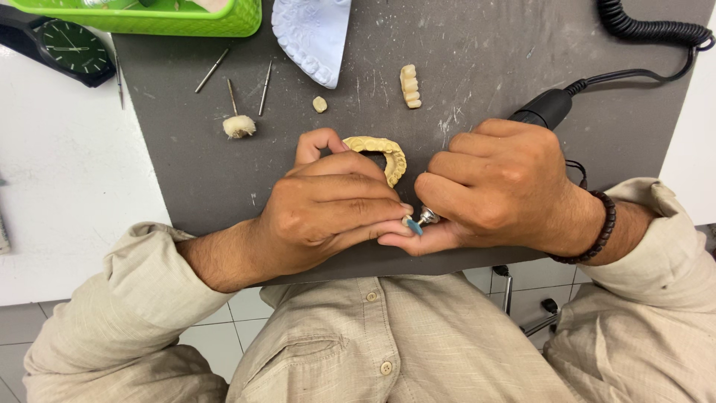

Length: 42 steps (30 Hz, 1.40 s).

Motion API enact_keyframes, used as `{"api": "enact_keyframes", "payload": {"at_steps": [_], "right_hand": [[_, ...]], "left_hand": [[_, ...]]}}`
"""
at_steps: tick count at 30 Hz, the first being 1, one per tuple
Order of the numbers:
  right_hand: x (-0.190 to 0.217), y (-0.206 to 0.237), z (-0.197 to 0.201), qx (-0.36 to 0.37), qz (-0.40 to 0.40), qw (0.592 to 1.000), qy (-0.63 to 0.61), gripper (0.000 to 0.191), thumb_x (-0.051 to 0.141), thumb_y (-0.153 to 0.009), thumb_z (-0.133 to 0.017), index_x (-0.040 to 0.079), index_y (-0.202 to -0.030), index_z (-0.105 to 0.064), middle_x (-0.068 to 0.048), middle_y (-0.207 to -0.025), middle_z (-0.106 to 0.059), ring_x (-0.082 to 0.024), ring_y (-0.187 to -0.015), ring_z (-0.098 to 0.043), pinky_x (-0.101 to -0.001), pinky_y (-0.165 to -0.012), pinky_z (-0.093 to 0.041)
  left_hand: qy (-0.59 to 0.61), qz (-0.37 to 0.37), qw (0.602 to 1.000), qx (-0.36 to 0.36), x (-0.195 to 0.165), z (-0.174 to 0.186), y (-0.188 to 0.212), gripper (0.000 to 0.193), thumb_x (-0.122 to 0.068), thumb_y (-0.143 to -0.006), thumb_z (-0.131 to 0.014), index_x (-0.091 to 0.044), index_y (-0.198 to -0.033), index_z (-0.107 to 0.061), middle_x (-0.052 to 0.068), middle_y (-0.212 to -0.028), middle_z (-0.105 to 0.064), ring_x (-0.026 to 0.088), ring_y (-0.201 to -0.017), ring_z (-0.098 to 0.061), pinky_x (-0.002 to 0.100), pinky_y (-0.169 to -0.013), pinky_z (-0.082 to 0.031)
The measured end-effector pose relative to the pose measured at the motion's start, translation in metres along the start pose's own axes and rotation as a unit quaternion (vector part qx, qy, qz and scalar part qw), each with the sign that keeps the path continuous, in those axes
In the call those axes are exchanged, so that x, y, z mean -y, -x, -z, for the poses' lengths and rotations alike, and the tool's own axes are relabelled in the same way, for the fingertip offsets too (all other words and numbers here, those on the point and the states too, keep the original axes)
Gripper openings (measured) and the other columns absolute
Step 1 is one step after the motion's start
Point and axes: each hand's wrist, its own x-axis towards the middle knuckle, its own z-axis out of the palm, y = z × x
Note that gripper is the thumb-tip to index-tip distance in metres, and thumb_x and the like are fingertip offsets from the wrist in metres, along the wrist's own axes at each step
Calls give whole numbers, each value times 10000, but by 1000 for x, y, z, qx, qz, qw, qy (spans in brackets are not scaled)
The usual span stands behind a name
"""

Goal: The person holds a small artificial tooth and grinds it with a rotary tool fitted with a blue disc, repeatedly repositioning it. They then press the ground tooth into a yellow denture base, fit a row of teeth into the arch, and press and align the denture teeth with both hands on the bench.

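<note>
While the left hand [328,213] curls closed around a yellowish horseshoe-shaped dental arch model [382,153], the right hand [485,186] is clamped on a black rotary handpiece [548,108] whose small blue polishing tip [413,225] meets the left fingertips [399,210] above the near edge of the dark grey mat [462,60] on the bench. Beyond lie a short row of cream teeth [409,86], a pale blue plaster cast [313,37], a fluffy white buffing bur [239,125], a green plastic tray [149,19] and a black wristwatch [63,46].
</note>
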Motion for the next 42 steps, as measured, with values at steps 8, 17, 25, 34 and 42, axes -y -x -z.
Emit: {"api": "enact_keyframes", "payload": {"at_steps": [8,17,25,34,42], "right_hand": [[-1,0,0,3,1,1000,-6,665,659,-814,-784,149,-572,-432,35,-525,-411,-126,-470,-444,-293,-447,-351],[0,-2,3,0,-3,1000,6,675,646,-792,-811,137,-559,-432,21,-516,-404,-149,-462,-441,-307,-437,-345],[-1,1,1,4,-1,1000,1,691,668,-809,-818,144,-565,-438,32,-516,-404,-134,-456,-436,-299,-433,-337],[1,-4,5,-25,-40,999,14,700,641,-739,-895,124,-565,-457,10,-510,-421,-157,-444,-458,-307,-427,-353],[4,-2,-3,-4,-54,998,-39,634,552,-776,-915,135,-580,-480,19,-514,-440,-147,-440,-456,-316,-435,-364]], "left_hand": [[-1,-1,1000,4,-1,1,-1,207,-204,-923,-850,-101,-1083,-769,2,-991,-755,159,-992,-693,389,-937,-395],[6,-1,1000,-2,-1,0,-1,218,-206,-921,-855,-100,-1093,-773,-1,-991,-753,155,-990,-692,383,-931,-394],[7,-5,1000,-2,0,0,-1,228,-210,-912,-861,-100,-1090,-771,1,-988,-751,161,-990,-691,381,-926,-393],[-4,9,1000,-23,-4,3,-1,201,-206,-917,-855,-102,-1070,-774,2,-997,-769,151,-979,-709,388,-939,-375],[-43,-12,999,-29,-6,3,-2,186,-240,-923,-859,-115,-1041,-787,-21,-971,-770,136,-968,-707,386,-935,-362]]}}
